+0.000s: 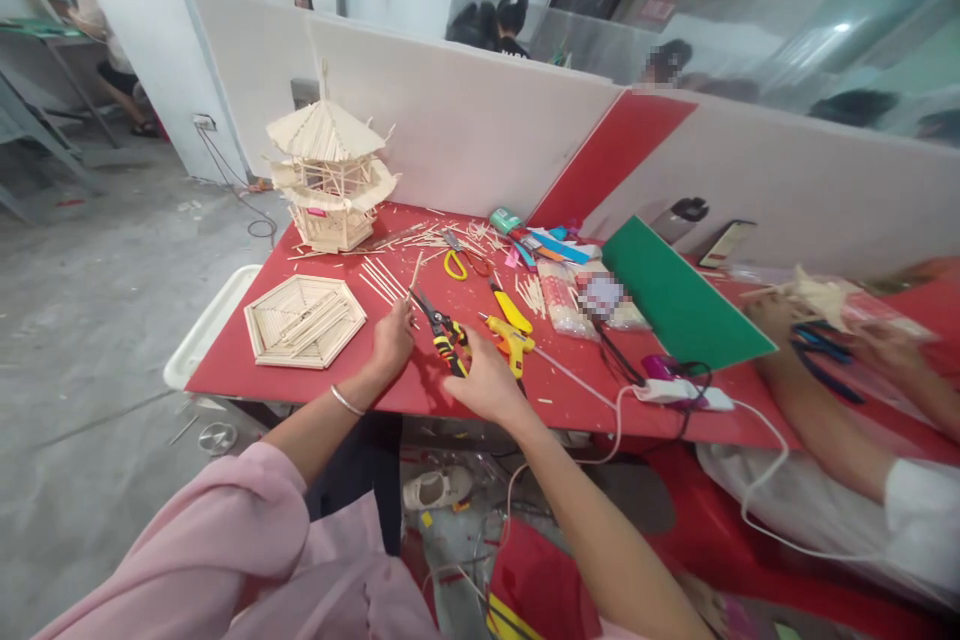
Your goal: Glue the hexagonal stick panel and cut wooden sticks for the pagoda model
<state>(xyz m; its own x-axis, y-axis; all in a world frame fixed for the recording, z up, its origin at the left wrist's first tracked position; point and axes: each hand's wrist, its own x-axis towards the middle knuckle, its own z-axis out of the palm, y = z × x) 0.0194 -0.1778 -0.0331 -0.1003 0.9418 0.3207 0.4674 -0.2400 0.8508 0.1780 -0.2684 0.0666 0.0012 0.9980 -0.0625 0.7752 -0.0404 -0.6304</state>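
Observation:
My left hand (393, 340) is closed on a thin wooden stick (416, 270) that points up and away from me. In my right hand (487, 378) are black and yellow pruning shears (448, 345), their blades spread beside the left fingers and the stick. Left of my hands lies a hexagonal stick panel (270, 325) with several loose sticks on top. Behind it stands a pagoda model (330, 185) built from pale sticks. Several loose sticks (382, 278) lie just beyond my left hand.
On the red table (225, 360) are a yellow glue gun (514, 345), yellow-handled pliers (511, 310), yellow-handled scissors (454, 263) and stick packs (566, 305). A green board (682, 305) stands at the right, near a power strip (679, 392). A co-worker's hands (772, 315) work beyond it.

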